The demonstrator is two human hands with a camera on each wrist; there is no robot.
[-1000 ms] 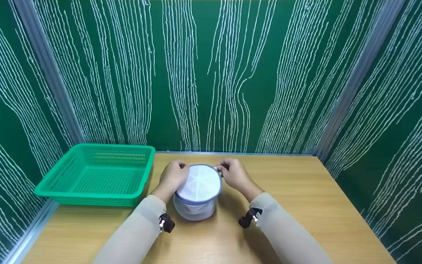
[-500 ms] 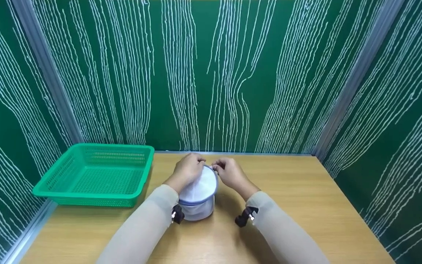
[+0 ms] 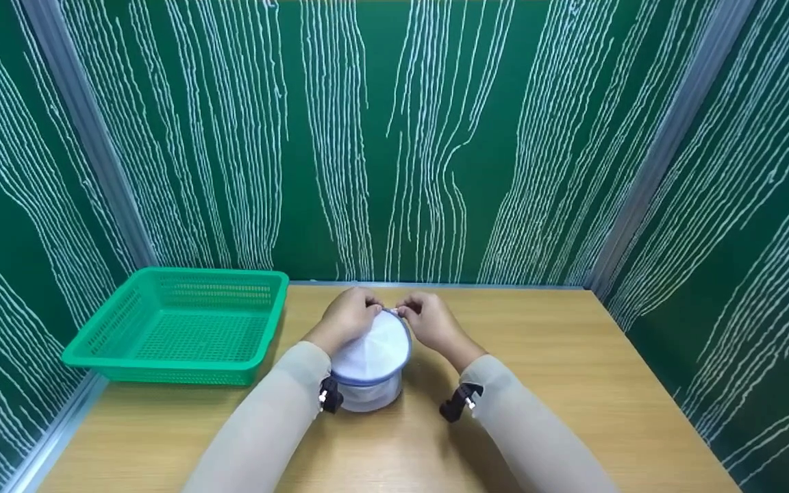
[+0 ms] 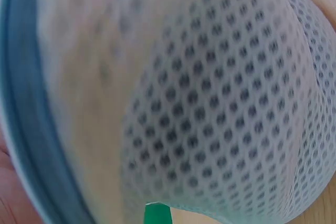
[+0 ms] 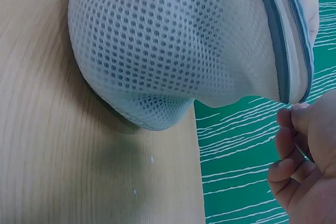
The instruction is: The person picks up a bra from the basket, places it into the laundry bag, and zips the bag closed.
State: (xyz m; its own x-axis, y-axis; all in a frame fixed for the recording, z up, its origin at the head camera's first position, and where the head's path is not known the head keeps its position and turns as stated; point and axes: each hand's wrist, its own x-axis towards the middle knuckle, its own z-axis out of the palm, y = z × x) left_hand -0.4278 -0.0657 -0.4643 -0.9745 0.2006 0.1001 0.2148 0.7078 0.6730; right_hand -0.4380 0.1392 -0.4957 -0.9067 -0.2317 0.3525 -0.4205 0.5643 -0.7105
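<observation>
Both grips (image 3: 351, 316) (image 3: 430, 322) on mesh bag (image 3: 374, 352)

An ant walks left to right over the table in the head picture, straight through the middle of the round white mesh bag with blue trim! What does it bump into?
Green plastic basket → left arm in a pale beige sleeve → round white mesh bag → right arm in a pale beige sleeve.

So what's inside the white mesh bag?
You can see its round lid, blue trim and holey side wall. They cover the inside of the white mesh bag, so I can't tell whether anything is in there.
</observation>
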